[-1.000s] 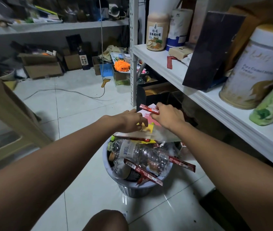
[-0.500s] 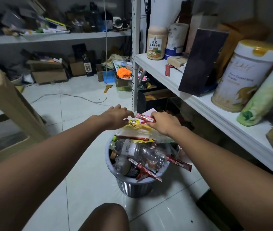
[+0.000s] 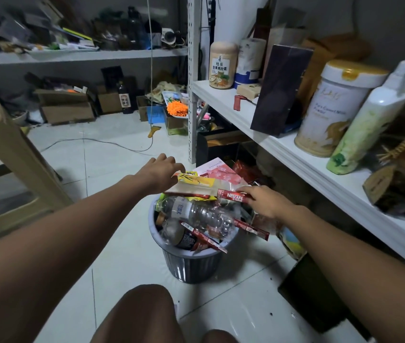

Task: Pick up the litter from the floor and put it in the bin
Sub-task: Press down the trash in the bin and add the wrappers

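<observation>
Right hand pinches red sachet over the bin. Left hand at yellow wrapper; I cannot tell its grip.

- Bin: stands on the tiled floor, heaped above its rim with litter.
- Right hand: pinches a red Nescafé sachet over the bin.
- Left hand: fingertips touch a yellow packet atop the heap.
</observation>
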Motion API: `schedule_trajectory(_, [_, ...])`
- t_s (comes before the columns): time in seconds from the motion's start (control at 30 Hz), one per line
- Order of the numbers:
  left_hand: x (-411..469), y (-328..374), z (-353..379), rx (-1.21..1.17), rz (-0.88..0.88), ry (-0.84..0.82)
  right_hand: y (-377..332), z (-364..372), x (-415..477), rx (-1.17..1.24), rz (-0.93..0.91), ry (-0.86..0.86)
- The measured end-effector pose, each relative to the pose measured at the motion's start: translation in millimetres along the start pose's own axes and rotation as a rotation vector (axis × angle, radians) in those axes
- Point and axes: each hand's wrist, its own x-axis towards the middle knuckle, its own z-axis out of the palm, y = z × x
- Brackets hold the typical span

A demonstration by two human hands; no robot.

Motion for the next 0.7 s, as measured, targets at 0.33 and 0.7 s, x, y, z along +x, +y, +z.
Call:
schedule_trajectory(0.33, [-5,20,1,-0.002,0.009,0.022,11,27,-12,0.064,0.104,0.101])
schedule_trajectory(0.7, [3,6,32,-0.067,-0.048,-0.063,6,40,-3,0.057,0.225,0.176])
